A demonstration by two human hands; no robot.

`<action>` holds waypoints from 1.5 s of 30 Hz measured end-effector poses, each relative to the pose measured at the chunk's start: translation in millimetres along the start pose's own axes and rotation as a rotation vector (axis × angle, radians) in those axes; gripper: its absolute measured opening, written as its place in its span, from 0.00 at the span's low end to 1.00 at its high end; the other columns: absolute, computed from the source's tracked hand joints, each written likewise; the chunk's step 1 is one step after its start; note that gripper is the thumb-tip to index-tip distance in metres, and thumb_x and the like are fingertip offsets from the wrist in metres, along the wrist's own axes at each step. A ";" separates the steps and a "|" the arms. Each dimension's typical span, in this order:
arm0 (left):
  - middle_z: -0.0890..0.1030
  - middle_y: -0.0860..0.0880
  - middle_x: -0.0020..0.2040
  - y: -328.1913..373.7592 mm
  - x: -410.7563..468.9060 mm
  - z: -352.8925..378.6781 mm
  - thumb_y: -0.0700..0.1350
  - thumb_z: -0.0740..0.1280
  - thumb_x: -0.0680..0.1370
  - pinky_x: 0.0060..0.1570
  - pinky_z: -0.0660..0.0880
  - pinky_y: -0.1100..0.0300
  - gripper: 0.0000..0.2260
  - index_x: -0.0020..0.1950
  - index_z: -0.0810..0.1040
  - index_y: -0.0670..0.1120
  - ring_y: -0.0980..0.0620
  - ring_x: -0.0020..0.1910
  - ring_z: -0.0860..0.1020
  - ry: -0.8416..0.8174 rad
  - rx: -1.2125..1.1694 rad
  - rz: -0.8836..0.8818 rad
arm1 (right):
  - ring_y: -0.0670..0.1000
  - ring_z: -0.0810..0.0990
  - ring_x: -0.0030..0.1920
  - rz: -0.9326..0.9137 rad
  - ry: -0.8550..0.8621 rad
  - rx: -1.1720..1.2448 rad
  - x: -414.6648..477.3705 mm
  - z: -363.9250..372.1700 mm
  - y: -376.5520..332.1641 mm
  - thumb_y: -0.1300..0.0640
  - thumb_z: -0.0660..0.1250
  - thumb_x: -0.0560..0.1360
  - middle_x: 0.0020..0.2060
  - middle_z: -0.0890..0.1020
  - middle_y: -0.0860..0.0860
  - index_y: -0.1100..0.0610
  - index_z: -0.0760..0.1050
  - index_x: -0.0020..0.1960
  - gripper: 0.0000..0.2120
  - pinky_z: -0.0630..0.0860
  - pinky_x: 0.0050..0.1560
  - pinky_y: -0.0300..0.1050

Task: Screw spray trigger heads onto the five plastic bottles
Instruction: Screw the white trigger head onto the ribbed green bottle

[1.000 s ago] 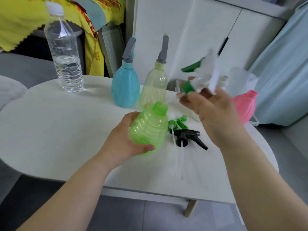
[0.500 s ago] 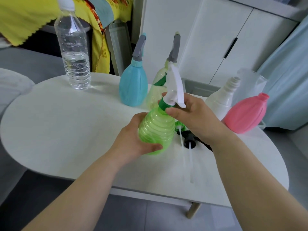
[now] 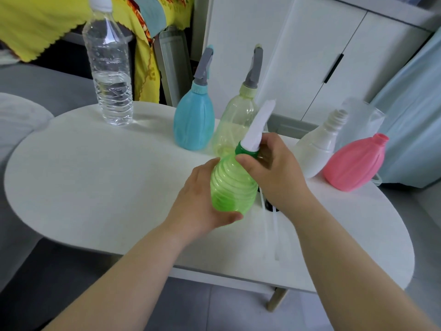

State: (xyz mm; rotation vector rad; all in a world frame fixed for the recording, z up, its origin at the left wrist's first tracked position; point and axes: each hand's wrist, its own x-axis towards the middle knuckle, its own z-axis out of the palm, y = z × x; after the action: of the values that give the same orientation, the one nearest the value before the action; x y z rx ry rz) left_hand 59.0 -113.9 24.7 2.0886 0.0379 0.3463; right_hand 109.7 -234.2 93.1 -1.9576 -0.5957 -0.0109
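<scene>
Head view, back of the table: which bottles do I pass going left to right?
Left to right: clear water bottle → blue bottle (grey head on) → pale yellow bottle (grey head on) → white bottle (neck bare) → pink bottle (neck bare). The held green bottle overlaps the pale yellow one, so it is left out.

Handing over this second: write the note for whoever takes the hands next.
Left hand grips the green bottle. Right hand pinches the green collar of the white trigger head seated on its neck; tightness cannot be told.
Done: blue bottle, pale yellow bottle, both fitted.
Left: finish green; white bottle and pink bottle have open necks.
Black trigger head lies partly hidden behind the right hand.
</scene>
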 end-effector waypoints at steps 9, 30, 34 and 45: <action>0.77 0.66 0.51 0.2 6.5 -2.2 0.45 0.78 0.56 0.47 0.72 0.73 0.36 0.57 0.64 0.63 0.67 0.50 0.75 -0.143 -0.236 -0.052 | 0.38 0.79 0.44 -0.014 -0.175 0.193 0.9 -11.5 2.0 0.64 0.67 0.71 0.43 0.80 0.44 0.44 0.73 0.45 0.14 0.75 0.49 0.30; 0.70 0.62 0.56 7.2 11.4 1.9 0.44 0.77 0.57 0.49 0.71 0.75 0.38 0.59 0.62 0.64 0.70 0.53 0.71 -0.202 -0.280 -0.016 | 0.55 0.79 0.53 0.052 0.094 0.225 -7.3 2.0 7.7 0.62 0.71 0.67 0.49 0.81 0.58 0.48 0.66 0.41 0.15 0.76 0.54 0.54; 0.70 0.68 0.49 3.9 10.2 -3.2 0.43 0.77 0.58 0.42 0.68 0.80 0.37 0.58 0.62 0.65 0.70 0.49 0.71 -0.242 -0.270 -0.047 | 0.41 0.81 0.45 0.025 -0.052 0.309 -6.8 -6.2 6.9 0.67 0.68 0.68 0.42 0.82 0.46 0.53 0.67 0.41 0.13 0.78 0.48 0.38; 0.72 0.66 0.52 7.2 1.9 -8.5 0.45 0.75 0.56 0.42 0.67 0.81 0.33 0.54 0.63 0.64 0.77 0.47 0.71 -0.303 -0.372 -0.034 | 0.44 0.81 0.46 0.068 -0.255 0.462 -11.1 -16.4 5.0 0.60 0.68 0.62 0.45 0.82 0.46 0.67 0.66 0.54 0.24 0.79 0.47 0.39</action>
State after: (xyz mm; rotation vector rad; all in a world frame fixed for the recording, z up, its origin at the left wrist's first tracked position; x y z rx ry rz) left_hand 57.8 -110.2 35.2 1.7483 -0.1600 0.0087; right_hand 106.1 -254.3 93.4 -1.5353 -0.6318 0.3910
